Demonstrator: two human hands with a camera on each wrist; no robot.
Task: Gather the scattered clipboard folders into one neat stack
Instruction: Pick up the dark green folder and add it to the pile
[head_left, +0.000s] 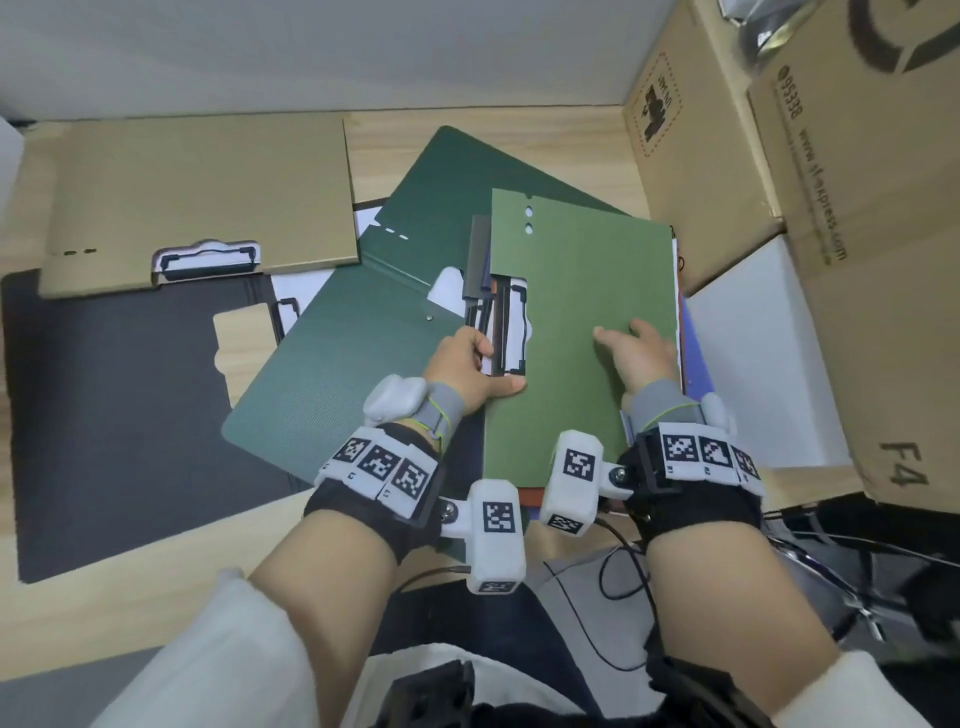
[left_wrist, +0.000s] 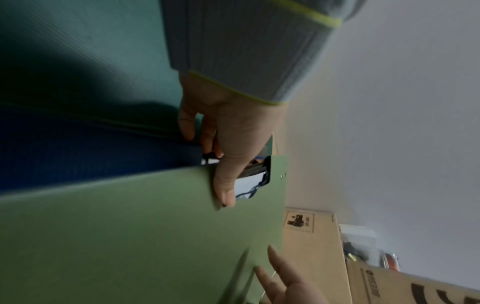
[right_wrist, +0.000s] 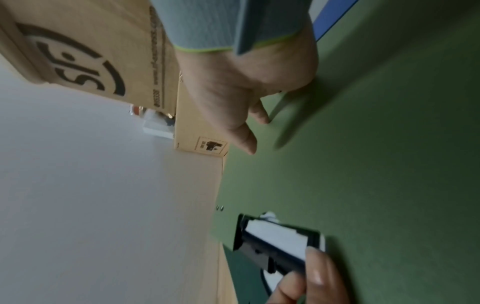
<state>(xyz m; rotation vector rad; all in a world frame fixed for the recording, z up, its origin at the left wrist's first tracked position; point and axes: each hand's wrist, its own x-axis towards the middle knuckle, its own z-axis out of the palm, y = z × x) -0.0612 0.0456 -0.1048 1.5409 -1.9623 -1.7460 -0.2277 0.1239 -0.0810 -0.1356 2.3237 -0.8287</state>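
A light green clipboard folder (head_left: 582, 322) lies closed on top of a pile with orange and blue edges showing, at the table's right. My left hand (head_left: 480, 369) grips its left edge beside the black clip (head_left: 511, 332), thumb on the cover (left_wrist: 130, 236) and fingers curled under. My right hand (head_left: 631, 345) is spread over the cover (right_wrist: 376, 164), fingers relaxed and holding nothing. An open dark green folder (head_left: 363, 332) lies slanted under the pile. Further left lie a tan folder (head_left: 197, 192) and a black folder (head_left: 114, 405).
Stacked cardboard boxes (head_left: 857, 208) and a white box (head_left: 753, 353) close off the right side right next to the pile. A wall runs along the back. Cables (head_left: 623, 571) hang off the near edge of the wooden table (head_left: 156, 571).
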